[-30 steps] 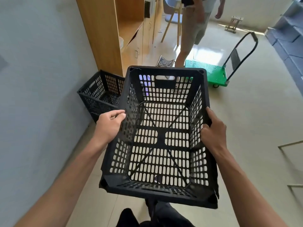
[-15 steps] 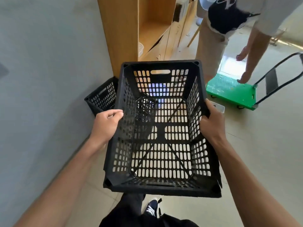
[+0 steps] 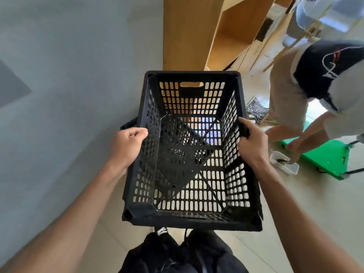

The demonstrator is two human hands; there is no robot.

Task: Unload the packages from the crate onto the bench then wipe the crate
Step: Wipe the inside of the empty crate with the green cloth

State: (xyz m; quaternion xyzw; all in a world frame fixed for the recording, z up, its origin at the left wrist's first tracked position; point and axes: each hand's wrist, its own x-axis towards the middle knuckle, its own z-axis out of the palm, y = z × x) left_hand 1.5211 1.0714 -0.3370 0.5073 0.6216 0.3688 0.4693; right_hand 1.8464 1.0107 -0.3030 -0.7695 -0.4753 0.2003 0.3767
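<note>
Grey wall [image 3: 59,95] to the left, wooden cabinet [image 3: 197,32] ahead, green cart [image 3: 325,158] on the floor at right beside a second person [image 3: 291,91] bending over. Black slotted crate [image 3: 189,219] held off the floor between both forearms, nothing inside. Left hand [image 3: 126,148] gripping the left rim, fingers curled over the top edge. Right hand [image 3: 252,142] clamped on the right rim, thumb inside against the wall.
</note>
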